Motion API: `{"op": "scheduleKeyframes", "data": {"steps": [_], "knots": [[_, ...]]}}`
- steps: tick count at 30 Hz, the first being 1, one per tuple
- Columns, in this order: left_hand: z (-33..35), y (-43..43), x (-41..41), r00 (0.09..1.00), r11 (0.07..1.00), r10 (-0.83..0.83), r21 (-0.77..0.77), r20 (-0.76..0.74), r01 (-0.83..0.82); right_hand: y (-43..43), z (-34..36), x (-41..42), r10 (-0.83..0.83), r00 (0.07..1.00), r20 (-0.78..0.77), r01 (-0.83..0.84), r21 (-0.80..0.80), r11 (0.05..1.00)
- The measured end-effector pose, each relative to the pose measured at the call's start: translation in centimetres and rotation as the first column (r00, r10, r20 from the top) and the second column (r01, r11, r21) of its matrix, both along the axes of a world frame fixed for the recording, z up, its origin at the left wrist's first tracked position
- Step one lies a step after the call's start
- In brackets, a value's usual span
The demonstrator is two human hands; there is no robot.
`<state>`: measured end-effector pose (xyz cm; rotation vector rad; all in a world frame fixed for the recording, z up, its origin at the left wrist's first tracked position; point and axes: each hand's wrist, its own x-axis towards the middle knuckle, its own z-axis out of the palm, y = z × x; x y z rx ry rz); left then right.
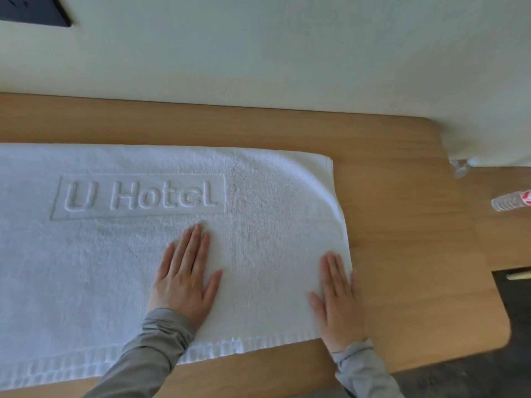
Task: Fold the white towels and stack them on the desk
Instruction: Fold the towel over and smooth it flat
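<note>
A white towel (109, 262) embossed with "U Hotel" lies flat across the wooden desk (402, 225), running off the left edge of the view. It looks folded over, with layered edges at its far right corner. My left hand (185, 278) presses flat on the towel's middle, fingers straight. My right hand (336, 297) lies flat on the towel's right edge, fingers straight, with the desk just beyond the little finger. Grey sleeves cover both wrists.
A pale wall (258, 53) backs the desk. A plastic bottle (511, 199) lies at the far right, with a clear object (459, 168) behind it. A dark panel (37, 10) hangs at the upper left. The desk's rounded right corner drops to dark floor (517, 326).
</note>
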<state>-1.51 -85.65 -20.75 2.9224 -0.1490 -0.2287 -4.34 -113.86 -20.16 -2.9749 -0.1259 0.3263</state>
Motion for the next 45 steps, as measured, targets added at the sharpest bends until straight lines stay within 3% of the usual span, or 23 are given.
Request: {"op": "scheduleKeyframes", "data": {"steps": [2,4,9,13,19,22,24,27,31,36,40,45], "knots": [[0.1,-0.1,0.1,1.000,1.000,0.005,-0.005,0.003,-0.005,-1.3,0.9,2.0,-0.116,0.993,0.021,0.115,0.059,0.992],[0.1,-0.1,0.3,1.000,1.000,0.004,-0.010,0.007,-0.004,-1.0,1.8,5.5,-0.095,0.992,0.088,0.086,0.103,0.991],[0.1,-0.1,0.4,1.000,1.000,0.002,-0.020,0.021,-0.002,3.2,0.8,14.4,0.351,0.934,0.062,-0.352,0.019,0.936],[-0.1,0.0,0.5,0.999,1.000,0.005,-0.014,0.033,-0.005,2.6,-0.5,19.0,0.430,0.901,0.057,-0.424,-0.099,0.900],[-0.4,-0.1,0.5,1.000,1.000,0.006,-0.007,0.030,-0.005,-1.7,-1.0,22.8,0.201,0.978,0.055,-0.201,-0.010,0.980],[-0.4,0.1,0.5,1.000,1.000,0.011,-0.004,0.026,-0.011,-2.3,-0.8,23.7,0.072,0.997,0.015,-0.071,-0.057,0.996],[-0.4,0.1,0.5,1.000,1.000,0.013,-0.004,0.027,-0.013,-1.1,-0.1,23.3,0.049,0.995,0.089,-0.041,-0.094,0.995],[-0.5,0.0,0.3,1.000,1.000,0.014,-0.015,0.020,-0.014,2.6,1.3,19.9,0.165,0.967,0.192,-0.156,-0.058,0.986],[-0.5,0.1,0.5,0.999,1.000,0.021,-0.020,0.030,-0.020,6.4,0.4,11.4,0.286,0.949,0.132,-0.288,-0.005,0.958],[-0.6,0.1,0.3,0.999,1.000,0.011,-0.014,0.036,-0.010,2.5,-0.7,4.0,0.079,0.996,0.047,-0.079,-0.003,0.997],[-0.6,0.2,0.4,0.999,1.000,0.008,-0.009,0.031,-0.008,-1.3,-0.8,1.4,-0.114,0.993,-0.019,0.115,0.090,0.989],[-0.5,0.3,0.1,1.000,1.000,-0.005,0.003,0.018,0.005,-2.0,-0.6,0.6,-0.149,0.986,-0.079,0.157,0.110,0.981]]}}
